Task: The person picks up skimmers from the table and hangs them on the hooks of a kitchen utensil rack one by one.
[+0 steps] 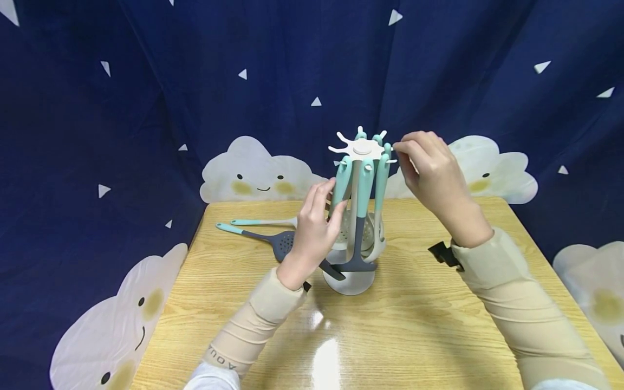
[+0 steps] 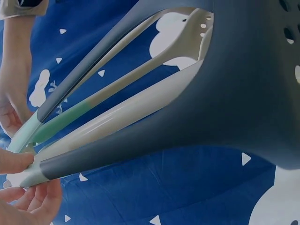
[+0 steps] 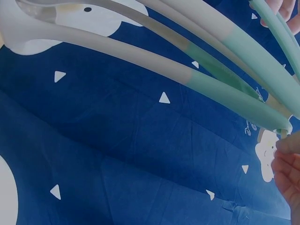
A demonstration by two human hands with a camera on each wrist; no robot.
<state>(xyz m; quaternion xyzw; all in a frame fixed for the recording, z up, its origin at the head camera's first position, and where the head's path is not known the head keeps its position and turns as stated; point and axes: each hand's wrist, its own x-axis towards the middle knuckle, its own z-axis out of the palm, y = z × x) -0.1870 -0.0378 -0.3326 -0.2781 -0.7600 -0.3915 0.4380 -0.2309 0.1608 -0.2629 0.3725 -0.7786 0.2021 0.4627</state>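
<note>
A white rotating utensil stand [image 1: 362,147] with hooks around its top holds several kitchen utensils with mint handles. My left hand [image 1: 314,225] grips the mint handle [image 1: 343,181] of a dark grey utensil [image 2: 225,108] hanging on its near-left side; the curved head shows low by the base, its exact kind unclear. My right hand [image 1: 431,168] pinches the tip of a white hook on the stand's right, where a mint-and-beige utensil [image 3: 187,75] hangs. A dark turner [image 1: 358,254] hangs at the front, and a beige ladle [image 1: 376,250] hangs to its right.
Left of the stand, a dark skimmer [image 1: 280,244] with holes and a mint handle lies on the wooden table [image 1: 414,325]. Behind it lies a pale utensil [image 1: 263,222], its head hidden by my left hand. A dark blue curtain [image 1: 283,65] surrounds the table.
</note>
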